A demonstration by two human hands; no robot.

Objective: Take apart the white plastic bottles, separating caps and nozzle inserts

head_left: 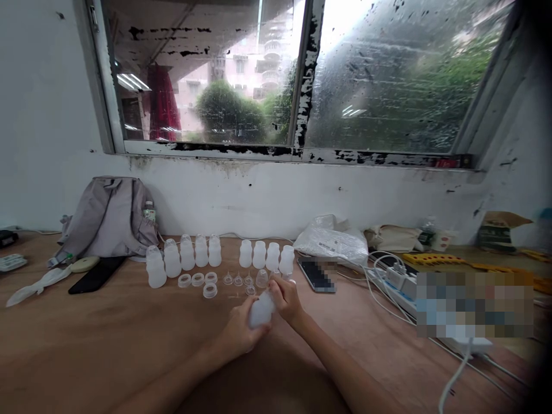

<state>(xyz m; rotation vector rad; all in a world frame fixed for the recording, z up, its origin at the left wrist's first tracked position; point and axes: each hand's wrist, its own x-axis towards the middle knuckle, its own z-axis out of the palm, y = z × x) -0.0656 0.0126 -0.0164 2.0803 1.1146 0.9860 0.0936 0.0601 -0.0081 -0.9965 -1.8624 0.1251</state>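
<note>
A frosted white baby bottle is held tilted above the table. My left hand is wrapped round its body, and the fingers of my right hand close on its top end. What exactly the right fingers pinch there is hidden. Just beyond my hands lie several clear nipples and a clear dome cap. Left of these are several white collar rings. Capped bottles stand in a row at the left; uncapped bottles stand behind my right hand.
A phone lies right of the bottles, near a plastic bag. White cables and a power strip run along the right. A grey backpack leans on the wall at left, with a black phone-like slab before it.
</note>
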